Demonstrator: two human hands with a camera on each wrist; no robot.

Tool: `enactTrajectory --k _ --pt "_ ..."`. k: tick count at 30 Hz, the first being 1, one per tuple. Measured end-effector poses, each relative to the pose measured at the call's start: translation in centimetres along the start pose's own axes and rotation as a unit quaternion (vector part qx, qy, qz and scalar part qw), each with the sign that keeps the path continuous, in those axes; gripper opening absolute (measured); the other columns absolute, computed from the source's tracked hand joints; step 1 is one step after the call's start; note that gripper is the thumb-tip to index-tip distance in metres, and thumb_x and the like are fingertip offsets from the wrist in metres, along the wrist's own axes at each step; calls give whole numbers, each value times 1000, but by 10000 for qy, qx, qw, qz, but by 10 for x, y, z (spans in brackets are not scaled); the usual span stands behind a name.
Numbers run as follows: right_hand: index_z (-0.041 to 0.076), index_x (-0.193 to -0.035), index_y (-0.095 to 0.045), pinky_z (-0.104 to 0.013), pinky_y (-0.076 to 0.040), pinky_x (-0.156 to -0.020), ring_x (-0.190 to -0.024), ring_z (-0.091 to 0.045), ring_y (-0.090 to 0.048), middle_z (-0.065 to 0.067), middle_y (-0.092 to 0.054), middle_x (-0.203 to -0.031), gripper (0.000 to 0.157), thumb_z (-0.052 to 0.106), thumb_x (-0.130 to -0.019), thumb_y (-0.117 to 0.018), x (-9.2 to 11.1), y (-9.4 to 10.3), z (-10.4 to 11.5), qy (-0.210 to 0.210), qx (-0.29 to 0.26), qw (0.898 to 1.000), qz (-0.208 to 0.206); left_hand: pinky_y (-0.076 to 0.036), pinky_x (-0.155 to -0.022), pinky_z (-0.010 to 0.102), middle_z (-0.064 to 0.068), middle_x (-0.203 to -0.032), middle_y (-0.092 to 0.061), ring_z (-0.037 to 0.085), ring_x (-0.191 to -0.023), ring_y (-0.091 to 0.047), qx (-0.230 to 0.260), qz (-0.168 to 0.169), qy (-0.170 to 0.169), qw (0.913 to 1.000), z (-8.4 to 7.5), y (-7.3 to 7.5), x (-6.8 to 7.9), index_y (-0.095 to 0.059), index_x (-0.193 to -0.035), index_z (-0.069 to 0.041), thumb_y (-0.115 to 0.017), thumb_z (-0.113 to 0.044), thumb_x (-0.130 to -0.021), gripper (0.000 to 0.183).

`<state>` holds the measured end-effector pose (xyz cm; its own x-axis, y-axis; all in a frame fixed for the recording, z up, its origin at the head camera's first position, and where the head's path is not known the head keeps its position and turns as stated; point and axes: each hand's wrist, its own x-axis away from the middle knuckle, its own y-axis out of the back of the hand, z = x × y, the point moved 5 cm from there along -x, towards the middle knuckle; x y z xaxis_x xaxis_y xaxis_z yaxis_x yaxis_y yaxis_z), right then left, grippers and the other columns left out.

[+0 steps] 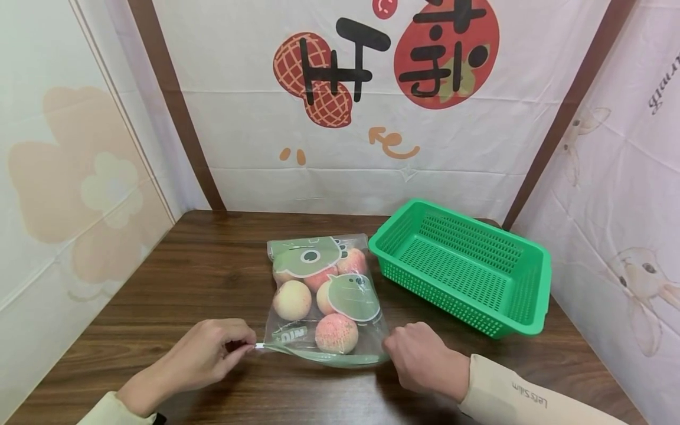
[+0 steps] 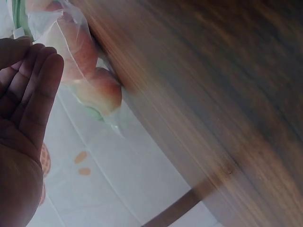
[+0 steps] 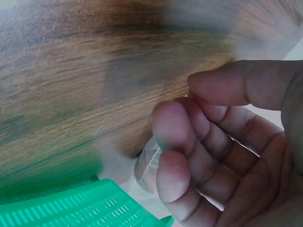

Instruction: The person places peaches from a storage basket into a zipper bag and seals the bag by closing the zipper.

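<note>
A clear slider zip bag (image 1: 284, 348) with green animal prints lies on the table, its green-edged mouth toward me. Inside it are several peaches (image 1: 337, 334), yellow and red. My left hand (image 1: 212, 351) pinches the small white slider (image 1: 260, 345) at the left end of the mouth between thumb and index finger. In the left wrist view, the other fingers of that hand (image 2: 28, 94) extend beside the bag. My right hand (image 1: 422, 359) grips the right corner of the mouth, thumb against curled fingers. The right wrist view shows a bit of clear plastic (image 3: 149, 163) behind those fingertips.
A green perforated plastic basket (image 1: 543, 289) stands to the right of the bag, close to its upper right corner. The dark wood-grain table (image 1: 212, 265) ends at a printed white cloth (image 1: 255, 189) along the back, and similar cloths hang at both sides.
</note>
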<state>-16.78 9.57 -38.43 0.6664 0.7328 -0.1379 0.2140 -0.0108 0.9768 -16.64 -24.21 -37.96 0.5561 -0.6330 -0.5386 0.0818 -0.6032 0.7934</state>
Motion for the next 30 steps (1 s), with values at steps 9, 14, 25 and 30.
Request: enactTrajectory --k 9,14,25,30 --pt "22 -57 -45 -34 -35 -37 -43 -12 -38 6 -45 -52 31 2 -64 -68 -1 1 -6 -360 -243 9988 223 -39 -54 4 -14 -86 -65 -9 -67 -48 206 166 -36 9996 -1 1 -1 -69 -92 -22 -79 8 -79 34" --pt "23 -59 -47 -32 -34 -38 -44 -11 -38 9 -42 -53 36 16 -66 -81 -3 9 -5 -352 -354 9984 264 -39 -54 4 -13 -88 -66 -8 -67 -49 243 191 -21 9995 0 1 -2 -69 -93 -22 -80 7 -79 34" --pt "24 -69 -56 -24 -34 -44 -52 -1 -41 18 -44 -61 36 41 -75 -88 -26 30 18 -36 -1213 9878 -973 -40 -53 4 -13 -88 -67 -8 -67 -50 287 164 -110 9994 0 1 -3 -69 -93 -23 -81 8 -78 36" --pt "19 -78 -63 -23 -42 -47 -59 -2 -47 12 -52 -70 31 38 -76 -88 -39 32 33 137 -1304 9752 -1785 -40 -54 4 -14 -89 -67 -9 -67 -50 255 180 -126 9994 0 1 -4 -69 -93 -25 -81 8 -78 38"
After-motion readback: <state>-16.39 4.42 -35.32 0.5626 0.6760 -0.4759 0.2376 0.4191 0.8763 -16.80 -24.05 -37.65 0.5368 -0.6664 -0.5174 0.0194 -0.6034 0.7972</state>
